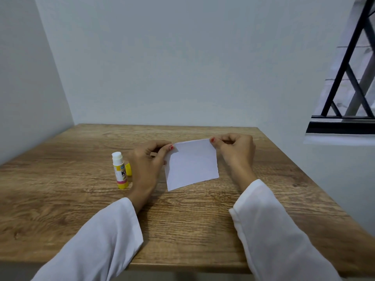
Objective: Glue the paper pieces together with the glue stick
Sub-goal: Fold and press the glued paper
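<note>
Paper [191, 165] hangs between two hands above the wooden table [81, 199]. The left hand [145, 165] pinches the top left corner, and the right hand [236, 151] pinches the top right corner. Each grip is almost closed, with thumb and finger tips pressed on the thin sheet. Holding both top corners keeps the sheet flat and straight, so it does not flop. I think the person is lining up the pieces or pressing a glued edge along the top. I cannot tell if this is one sheet or two stuck together.

The paper is white, thin and smooth, shaped like a box with slightly rough side edges. Its bottom edge is down near the table.

Just to the left of the left hand stands the glue stick [120, 171]. It is a small round tube, yellow and white, standing up with its white top bare. Its yellow cap [128, 169] lies right behind it, close by, so the glue is ready to use again. The table is brown with wavy wood lines. White sleeves [269, 224] cover both arms.
</note>
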